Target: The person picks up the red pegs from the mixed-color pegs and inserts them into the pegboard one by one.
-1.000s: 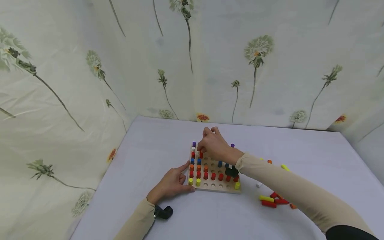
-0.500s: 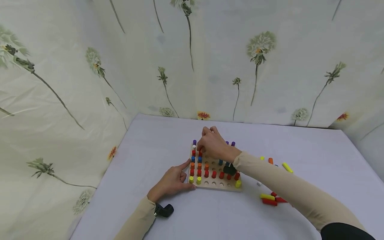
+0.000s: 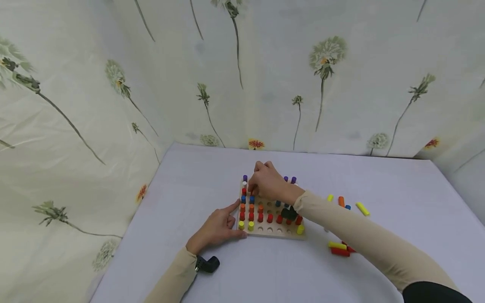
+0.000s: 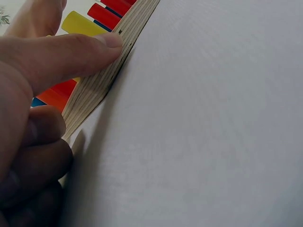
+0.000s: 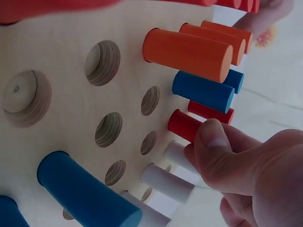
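A light wooden pegboard (image 3: 274,236) holds upright coloured pegs, among them yellow, red, orange, blue, white and purple ones. My right hand (image 3: 268,183) reaches over its far left part. In the right wrist view, thumb and forefinger pinch a red peg (image 5: 183,125), which stands at the board between a blue peg (image 5: 202,91) and a white peg (image 5: 180,156). My left hand (image 3: 215,229) rests at the near left corner, forefinger stretched along the side. Its straight thumb (image 4: 71,56) presses the board's front edge in the left wrist view, with the other fingers bent.
Loose pegs lie on the white table (image 3: 280,269) right of the board: a yellow peg (image 3: 362,208), an orange peg (image 3: 341,201) and a red peg (image 3: 340,252), among others. My right forearm (image 3: 363,235) partly covers them. Dandelion-patterned cloth (image 3: 265,105) hangs behind the table.
My right hand has sunk slightly towards the board, and less of the red peg shows under it. The left hand stays at the corner. The head view has tilted a little.
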{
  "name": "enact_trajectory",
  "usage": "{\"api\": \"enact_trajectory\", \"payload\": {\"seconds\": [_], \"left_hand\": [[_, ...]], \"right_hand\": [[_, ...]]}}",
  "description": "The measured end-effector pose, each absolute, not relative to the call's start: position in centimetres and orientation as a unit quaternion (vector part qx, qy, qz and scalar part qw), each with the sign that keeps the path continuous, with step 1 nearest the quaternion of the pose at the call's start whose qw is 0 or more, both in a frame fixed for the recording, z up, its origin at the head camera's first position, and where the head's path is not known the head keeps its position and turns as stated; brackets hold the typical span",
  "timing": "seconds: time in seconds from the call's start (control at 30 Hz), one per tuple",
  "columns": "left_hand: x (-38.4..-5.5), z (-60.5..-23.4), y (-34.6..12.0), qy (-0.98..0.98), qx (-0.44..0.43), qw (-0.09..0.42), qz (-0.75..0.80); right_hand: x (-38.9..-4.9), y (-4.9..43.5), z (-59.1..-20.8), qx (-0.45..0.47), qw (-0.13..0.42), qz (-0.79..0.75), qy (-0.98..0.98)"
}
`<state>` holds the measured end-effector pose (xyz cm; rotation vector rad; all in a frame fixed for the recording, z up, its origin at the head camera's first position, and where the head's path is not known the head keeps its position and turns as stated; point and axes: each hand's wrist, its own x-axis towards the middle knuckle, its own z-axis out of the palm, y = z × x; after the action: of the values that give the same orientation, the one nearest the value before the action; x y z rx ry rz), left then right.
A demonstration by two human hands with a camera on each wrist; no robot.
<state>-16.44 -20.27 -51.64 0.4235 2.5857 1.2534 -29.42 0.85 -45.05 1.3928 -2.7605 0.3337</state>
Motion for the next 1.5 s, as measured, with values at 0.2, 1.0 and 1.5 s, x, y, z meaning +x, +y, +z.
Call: {"api": "enact_trajectory", "payload": {"seconds": [0.2, 1.0, 1.5], "left_hand": [[-16.5, -51.7, -20.1, 0.882, 0.143, 0.12, 0.433], [-16.1, -51.7, -19.6, 0.89, 0.132, 0.119, 0.42], [-15.9, -51.5, -19.2, 0.883, 0.124, 0.126, 0.435]], "right_hand": [[-29.4, 1.0, -44.6, 0.447, -0.01, 0.099, -0.889], [-23.5, 13.4, -39.8, 0.423, -0.07, 0.08, -0.9], [-17.9, 21.3, -43.6, 0.361, -0.131, 0.103, -0.918]]}}
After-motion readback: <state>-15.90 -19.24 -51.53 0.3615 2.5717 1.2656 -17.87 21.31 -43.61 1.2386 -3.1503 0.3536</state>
